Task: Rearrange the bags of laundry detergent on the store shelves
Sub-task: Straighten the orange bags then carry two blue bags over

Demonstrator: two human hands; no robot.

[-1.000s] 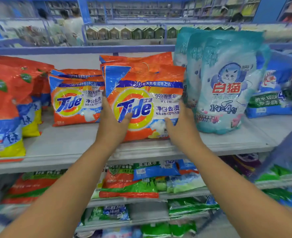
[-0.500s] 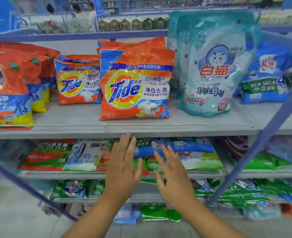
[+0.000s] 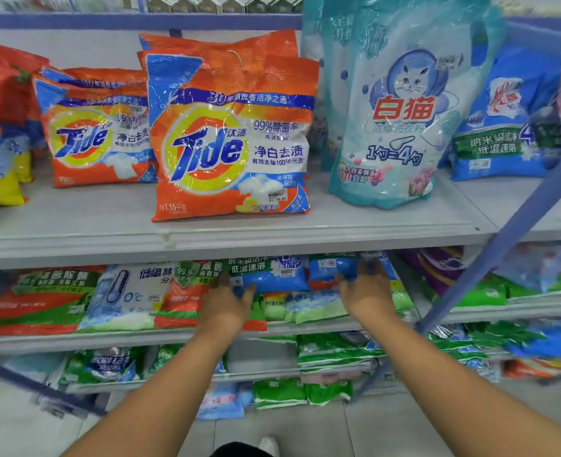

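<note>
Store shelves (image 3: 239, 239) in pale grey are stacked with detergent bags on several levels. On the upper shelf an orange Tide bag (image 3: 233, 140) is stood upright at the front, with a smaller Tide bag (image 3: 98, 133) to its left and a teal cat-logo bag (image 3: 394, 120) to its right. On the shelf below, a blue bag (image 3: 269, 275) lying on a pile is touched at its two ends by the left hand (image 3: 226, 305) and the right hand (image 3: 368, 291); whether the fingers are curled round it cannot be told through the blur.
</note>
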